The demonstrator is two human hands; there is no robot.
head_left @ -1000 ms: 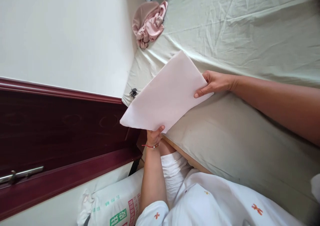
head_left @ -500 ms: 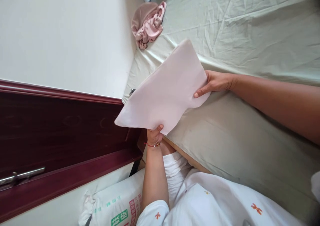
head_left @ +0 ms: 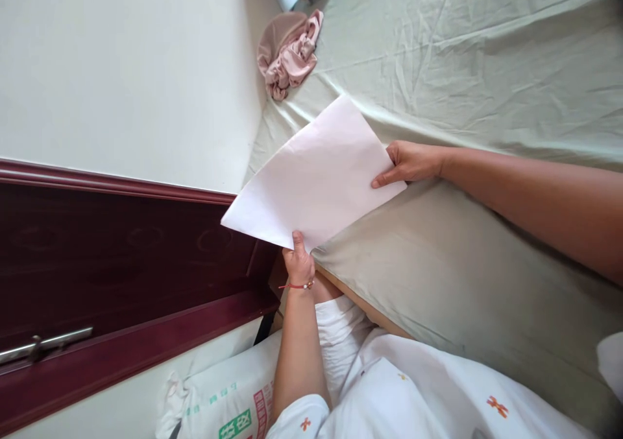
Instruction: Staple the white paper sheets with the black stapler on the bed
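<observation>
A pale pink-white flat sheet (head_left: 316, 179), cloth or paper I cannot tell, is held up over the edge of a bed covered in a light green bedsheet (head_left: 487, 69). My left hand (head_left: 298, 264), with a red bracelet at the wrist, pinches the sheet's near edge, thumb on top. Gripping the sheet's right corner is my right hand (head_left: 406, 163), fingers curled over it, with the arm stretched across the bed. The sheet lies almost flat, tilted towards the wall.
A crumpled pink garment (head_left: 291, 53) lies on the bed by the white wall (head_left: 121, 69). A dark red wooden door (head_left: 121, 264) with a metal handle (head_left: 46, 345) fills the left. A printed white sack (head_left: 228, 400) sits near my white clothing.
The sheet bowed upwards half a second ago and is now flat and lower. My left thumb has moved onto its top side. A small black object on the bed's edge is now covered.
</observation>
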